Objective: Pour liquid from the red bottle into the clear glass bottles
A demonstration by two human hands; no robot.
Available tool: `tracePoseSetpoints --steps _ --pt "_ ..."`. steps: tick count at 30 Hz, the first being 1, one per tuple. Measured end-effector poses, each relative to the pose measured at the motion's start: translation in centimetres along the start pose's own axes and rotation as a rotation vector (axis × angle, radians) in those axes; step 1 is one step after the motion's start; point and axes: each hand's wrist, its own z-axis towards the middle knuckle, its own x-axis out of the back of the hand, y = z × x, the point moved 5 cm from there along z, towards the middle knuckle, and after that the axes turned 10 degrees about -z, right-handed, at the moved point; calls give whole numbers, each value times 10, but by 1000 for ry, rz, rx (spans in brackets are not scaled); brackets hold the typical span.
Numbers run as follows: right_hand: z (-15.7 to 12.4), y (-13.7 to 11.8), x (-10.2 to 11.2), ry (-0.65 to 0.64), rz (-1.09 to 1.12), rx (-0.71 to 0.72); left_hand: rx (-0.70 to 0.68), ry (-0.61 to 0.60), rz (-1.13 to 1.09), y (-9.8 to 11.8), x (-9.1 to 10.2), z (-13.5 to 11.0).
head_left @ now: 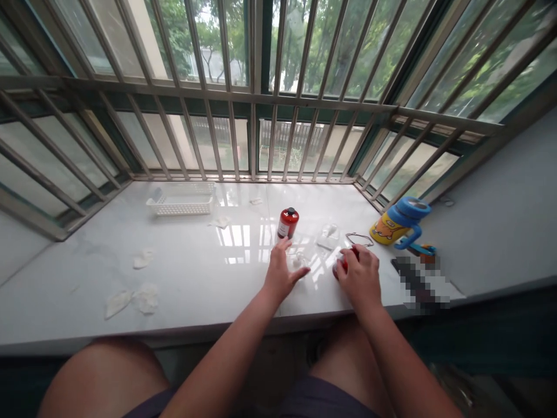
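On the white ledge stands a red bottle [288,224] with a black cap and a pale label, upright. My left hand [279,271] is just in front of it, thumb and fingers spread apart. Between them lies a small clear plastic piece [298,261]; whether the fingers touch it I cannot tell. My right hand [362,274] is closed over a red object [339,268] resting on the ledge, mostly hidden under the fingers. A clear plastic packaging piece [328,237] lies beyond, between my hands.
A white perforated basket [180,204] stands at the back left. Crumpled tissues [145,298] lie at left. To the right are thin-framed glasses [359,239], a blue-and-yellow cup [398,222] and a pixelated dark item [415,281]. Metal bars [255,139] line the window behind.
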Motion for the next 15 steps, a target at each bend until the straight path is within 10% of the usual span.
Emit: tracePoseSetpoints --steps 9,15 --pt "-2 0 -3 16 64 -4 -123 169 123 21 21 118" --pt "-2 -1 -2 28 85 -29 126 -204 276 -8 -12 185"
